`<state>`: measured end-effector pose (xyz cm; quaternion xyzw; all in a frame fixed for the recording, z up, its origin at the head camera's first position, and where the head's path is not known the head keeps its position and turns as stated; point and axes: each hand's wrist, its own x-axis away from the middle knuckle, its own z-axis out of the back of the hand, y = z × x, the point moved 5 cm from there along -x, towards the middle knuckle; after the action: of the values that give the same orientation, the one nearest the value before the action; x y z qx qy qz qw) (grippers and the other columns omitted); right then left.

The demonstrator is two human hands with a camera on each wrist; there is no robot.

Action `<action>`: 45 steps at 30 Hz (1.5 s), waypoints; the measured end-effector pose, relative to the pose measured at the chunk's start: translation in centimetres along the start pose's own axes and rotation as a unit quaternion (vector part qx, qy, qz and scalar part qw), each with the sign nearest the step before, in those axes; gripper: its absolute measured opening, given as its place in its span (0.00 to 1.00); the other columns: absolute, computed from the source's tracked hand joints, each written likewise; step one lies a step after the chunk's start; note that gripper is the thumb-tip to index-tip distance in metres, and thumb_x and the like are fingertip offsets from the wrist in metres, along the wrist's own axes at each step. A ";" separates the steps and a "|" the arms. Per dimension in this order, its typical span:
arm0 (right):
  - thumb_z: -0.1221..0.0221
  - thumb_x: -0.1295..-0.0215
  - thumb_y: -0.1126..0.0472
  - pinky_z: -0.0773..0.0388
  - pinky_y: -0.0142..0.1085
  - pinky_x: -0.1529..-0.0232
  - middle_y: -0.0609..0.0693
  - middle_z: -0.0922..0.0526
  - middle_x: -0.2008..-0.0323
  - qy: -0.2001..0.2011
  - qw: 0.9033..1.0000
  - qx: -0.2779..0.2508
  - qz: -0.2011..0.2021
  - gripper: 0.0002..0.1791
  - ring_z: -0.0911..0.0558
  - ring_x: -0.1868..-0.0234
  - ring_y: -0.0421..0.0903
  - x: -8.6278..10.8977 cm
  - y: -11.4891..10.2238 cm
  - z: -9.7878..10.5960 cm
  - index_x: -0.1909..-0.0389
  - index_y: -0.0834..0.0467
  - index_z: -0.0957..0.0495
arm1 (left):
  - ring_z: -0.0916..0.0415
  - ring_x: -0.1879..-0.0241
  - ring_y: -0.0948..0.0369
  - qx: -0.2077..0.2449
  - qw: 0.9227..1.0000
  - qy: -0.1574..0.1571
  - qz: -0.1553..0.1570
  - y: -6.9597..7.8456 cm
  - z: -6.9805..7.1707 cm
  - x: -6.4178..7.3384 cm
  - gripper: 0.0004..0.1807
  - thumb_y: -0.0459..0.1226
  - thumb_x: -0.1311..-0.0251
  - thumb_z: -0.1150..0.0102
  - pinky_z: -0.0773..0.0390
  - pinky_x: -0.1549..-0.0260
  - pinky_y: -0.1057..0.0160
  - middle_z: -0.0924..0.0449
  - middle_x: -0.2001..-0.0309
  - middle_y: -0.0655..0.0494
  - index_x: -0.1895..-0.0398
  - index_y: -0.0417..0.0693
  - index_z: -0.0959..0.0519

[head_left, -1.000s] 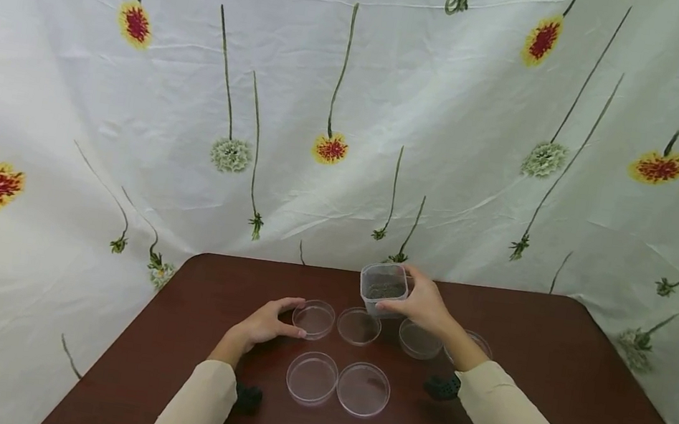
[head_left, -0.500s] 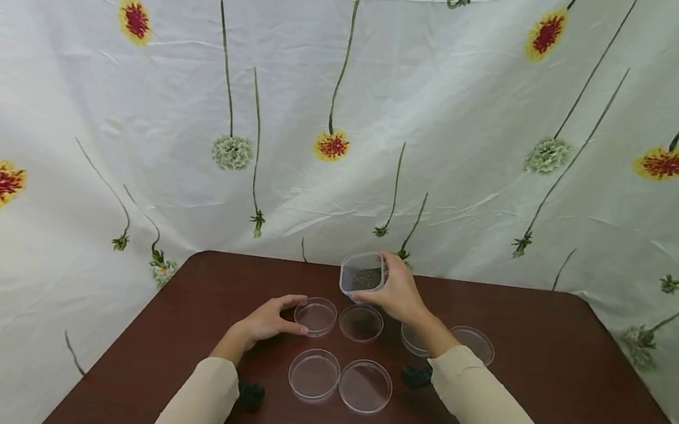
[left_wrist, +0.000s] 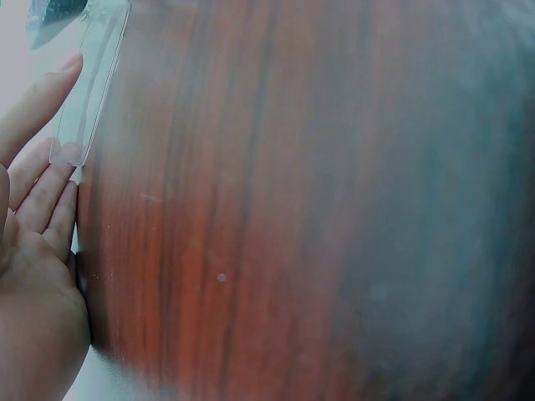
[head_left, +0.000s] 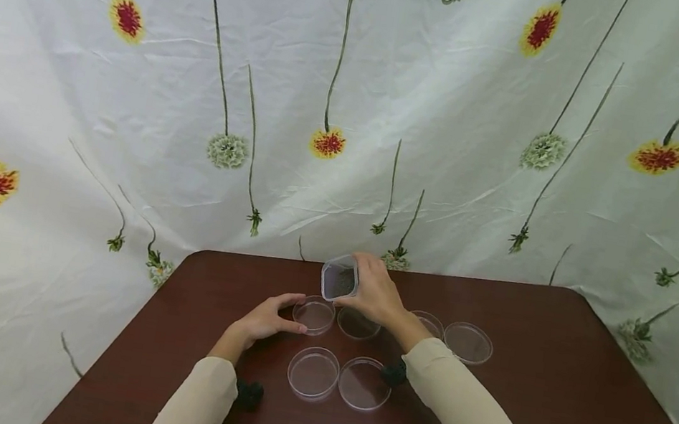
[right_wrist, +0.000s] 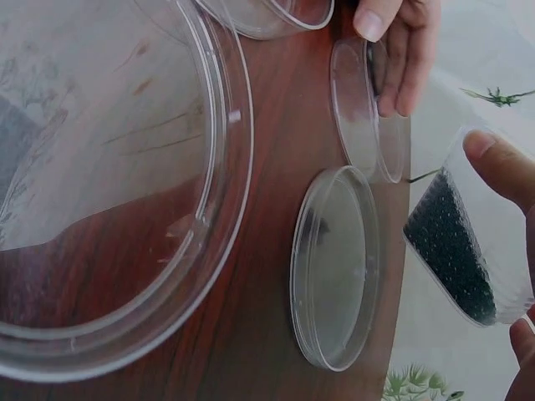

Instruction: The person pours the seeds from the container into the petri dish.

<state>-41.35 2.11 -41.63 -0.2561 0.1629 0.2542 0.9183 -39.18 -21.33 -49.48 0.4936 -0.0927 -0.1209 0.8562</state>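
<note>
My left hand (head_left: 262,318) holds a clear petri dish (head_left: 313,317) at the left end of the back row, thumb on the near side and fingers on the far side. In the left wrist view the dish (left_wrist: 94,79) shows edge-on between thumb and fingers. My right hand (head_left: 376,293) grips a clear square plastic container (head_left: 339,281) by its side, raised above the table and tilted left, close over the held dish. Dark fine grains (right_wrist: 451,242) lie slanted inside the container in the right wrist view.
To the right in the back row are a second petri dish (head_left: 359,325), a partly covered one (head_left: 431,323) and another (head_left: 469,345). Two more dishes, left (head_left: 313,375) and right (head_left: 362,385), stand in front. Behind the brown table (head_left: 545,415) hangs a flower-patterned cloth (head_left: 306,77).
My right hand has carried the container leftward from above the back row's middle to beside the left-end dish, tilting it more. The left hand stays at its dish.
</note>
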 end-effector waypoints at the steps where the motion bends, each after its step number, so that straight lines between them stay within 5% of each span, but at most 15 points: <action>1: 0.17 0.54 0.45 0.25 0.53 0.39 0.58 0.30 0.32 -0.002 1.000 0.007 0.000 0.56 0.31 0.32 0.58 -0.1 -0.1 -0.2 0.28 0.62 0.34 | 0.42 0.26 0.42 -0.001 1.000 0.000 -0.002 0.0 0.0 0.0 0.40 0.38 0.41 0.23 0.43 0.30 0.37 0.31 0.28 0.43 0.26 0.40 0.30; 19: 0.18 0.52 0.45 0.30 0.50 0.34 0.58 0.30 0.31 -0.036 0.995 0.085 0.041 0.55 0.32 0.30 0.60 -0.6 -1.3 -2.1 0.27 0.60 0.35 | 0.43 0.25 0.42 0.001 1.000 0.001 0.005 -0.3 0.0 0.1 0.41 0.39 0.41 0.23 0.44 0.29 0.38 0.32 0.27 0.43 0.26 0.41 0.31; 31: 0.19 0.51 0.41 0.33 0.46 0.31 0.55 0.29 0.32 -0.051 0.980 0.172 0.087 0.54 0.30 0.32 0.57 -0.9 -2.6 -2.7 0.27 0.58 0.35 | 0.43 0.25 0.43 0.002 1.000 0.004 0.010 -0.1 -0.1 -0.1 0.42 0.39 0.41 0.23 0.43 0.30 0.39 0.32 0.27 0.44 0.25 0.42 0.31; 45: 0.20 0.51 0.40 0.33 0.45 0.32 0.52 0.30 0.32 -0.044 0.972 0.203 0.110 0.53 0.30 0.32 0.56 -0.8 -3.4 -3.1 0.28 0.55 0.34 | 0.42 0.26 0.44 -0.002 1.000 0.014 0.012 -0.3 -0.1 -0.1 0.41 0.38 0.42 0.22 0.43 0.30 0.38 0.31 0.28 0.46 0.26 0.43 0.29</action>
<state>-40.67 -2.48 -42.48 -0.0336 0.1975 0.3268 0.9236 -39.33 -21.38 -49.82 0.4926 -0.0867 -0.1039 0.8597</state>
